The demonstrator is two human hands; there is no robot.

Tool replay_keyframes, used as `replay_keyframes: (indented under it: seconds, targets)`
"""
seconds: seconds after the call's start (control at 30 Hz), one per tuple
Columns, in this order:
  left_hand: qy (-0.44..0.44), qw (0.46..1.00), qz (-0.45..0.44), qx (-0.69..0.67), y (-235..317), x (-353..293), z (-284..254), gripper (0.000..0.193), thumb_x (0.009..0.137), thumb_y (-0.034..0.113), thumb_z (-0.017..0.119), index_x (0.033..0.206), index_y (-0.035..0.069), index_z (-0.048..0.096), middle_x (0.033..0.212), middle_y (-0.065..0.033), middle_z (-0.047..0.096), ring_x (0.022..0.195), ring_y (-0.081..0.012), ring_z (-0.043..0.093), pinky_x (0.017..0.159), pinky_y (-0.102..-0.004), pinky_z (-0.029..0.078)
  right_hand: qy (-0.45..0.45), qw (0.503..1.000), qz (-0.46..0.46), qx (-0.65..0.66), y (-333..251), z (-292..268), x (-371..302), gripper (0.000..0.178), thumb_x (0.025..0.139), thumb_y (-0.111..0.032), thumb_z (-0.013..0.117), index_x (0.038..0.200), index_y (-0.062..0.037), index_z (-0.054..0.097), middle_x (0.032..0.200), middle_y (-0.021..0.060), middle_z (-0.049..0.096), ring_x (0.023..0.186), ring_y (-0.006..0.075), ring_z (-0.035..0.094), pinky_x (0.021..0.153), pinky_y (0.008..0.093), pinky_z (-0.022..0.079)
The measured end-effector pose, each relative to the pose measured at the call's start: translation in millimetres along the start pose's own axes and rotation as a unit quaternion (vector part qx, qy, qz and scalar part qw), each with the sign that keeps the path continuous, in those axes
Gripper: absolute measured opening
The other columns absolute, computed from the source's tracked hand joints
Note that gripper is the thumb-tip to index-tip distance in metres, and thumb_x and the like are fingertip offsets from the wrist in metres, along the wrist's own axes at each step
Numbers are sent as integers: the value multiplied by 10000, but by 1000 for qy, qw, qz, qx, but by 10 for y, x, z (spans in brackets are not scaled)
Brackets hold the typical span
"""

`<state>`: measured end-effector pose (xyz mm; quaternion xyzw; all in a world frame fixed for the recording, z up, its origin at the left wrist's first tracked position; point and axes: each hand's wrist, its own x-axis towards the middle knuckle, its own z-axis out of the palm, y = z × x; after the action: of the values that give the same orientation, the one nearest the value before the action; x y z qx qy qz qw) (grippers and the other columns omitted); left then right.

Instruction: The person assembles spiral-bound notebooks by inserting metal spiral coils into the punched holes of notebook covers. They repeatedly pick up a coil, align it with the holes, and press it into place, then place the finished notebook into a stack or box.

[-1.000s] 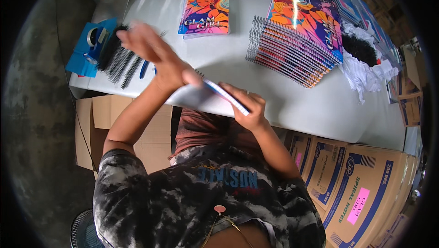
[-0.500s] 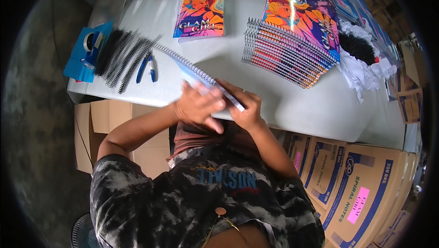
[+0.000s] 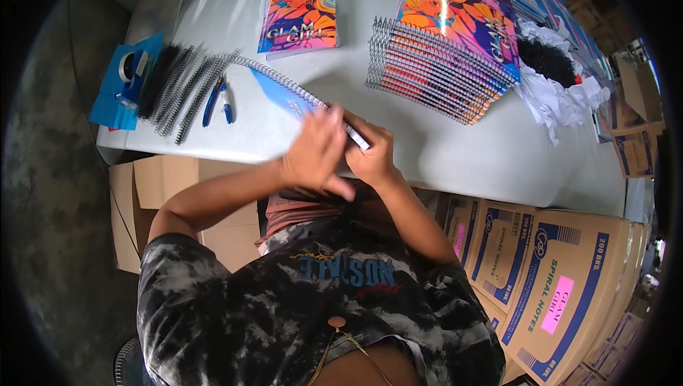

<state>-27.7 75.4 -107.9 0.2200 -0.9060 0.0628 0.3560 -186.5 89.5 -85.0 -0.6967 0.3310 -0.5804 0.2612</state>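
My right hand [image 3: 371, 150] grips a thin notebook [image 3: 279, 96] with a blue cover by its near end, fingers wrapped round it. The notebook tilts on its side over the table's front edge, and a dark wire spiral [image 3: 284, 80] runs along its upper edge. Against the notebook's near part lies my left hand [image 3: 314, 150], fingers stretched out, palm toward the spiral, slightly blurred. It hides part of the cover. Left of the notebook are several loose spirals [image 3: 186, 91] in a pile. Blue-handled pliers [image 3: 212, 105] and a blue pen-like tool [image 3: 226, 103] lie beside them.
A pile of spiral-bound notebooks [image 3: 441, 66] fans out at the right, next to crumpled white paper [image 3: 558, 112]. A short stack of colourful covers [image 3: 299, 19] sits at the back. A blue tape dispenser [image 3: 131, 83] stands far left. Cardboard boxes [image 3: 562, 293] are below the table.
My left hand has turned, its fingers now pointing up along the spiral. The notebook stays in my right hand, and the whole view has shifted slightly.
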Motion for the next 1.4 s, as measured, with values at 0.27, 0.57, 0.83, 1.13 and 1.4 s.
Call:
replay_keyframes:
  seconds: [0.27, 0.57, 0.83, 1.13, 1.4]
  targets:
    - [11, 999, -47, 15, 47, 177, -8, 1107, 648, 825, 324, 1331, -45, 299, 1341, -341, 228, 1258, -504, 188, 981, -626, 101, -12, 1000, -2, -14, 23, 37, 32, 419, 746, -45, 621, 1160, -47, 553, 971, 151, 639, 833, 284, 644, 705, 345, 511]
    - [-17, 948, -230, -219, 504, 620, -903, 660, 865, 135, 519, 1370, -81, 152, 1398, -328, 166, 1323, -438, 155, 1076, -422, 177, -13, 974, -161, 159, -320, 288, 386, 748, 832, -373, 530, 1398, -31, 183, 1437, 195, 206, 1356, 334, 138, 1079, 490, 76]
    - [87, 734, -489, -463, 24, 537, -1300, 185, 879, 152, 583, 952, -14, 618, 838, -29, 632, 747, -54, 559, 667, -200, 469, -129, 934, 236, 235, -575, 66, 772, 208, 783, -91, 679, 929, 37, 602, 781, 58, 645, 701, 70, 579, 649, 213, 481]
    - [20, 683, -447, -577, -266, 595, -1118, 117, 787, 10, 615, 903, -7, 605, 820, -18, 616, 734, -51, 554, 679, -198, 459, -42, 975, 183, 117, -593, 12, 598, 162, 731, -30, 698, 856, 27, 613, 763, 114, 634, 688, 160, 621, 618, 284, 473]
    - [-79, 830, -335, -440, -110, 1080, -1244, 108, 739, 17, 652, 818, 20, 578, 860, -14, 571, 768, -48, 510, 661, -214, 412, 49, 997, 8, -66, -812, -351, 659, 180, 691, -7, 715, 846, -12, 625, 754, 109, 617, 700, 241, 610, 622, 308, 468]
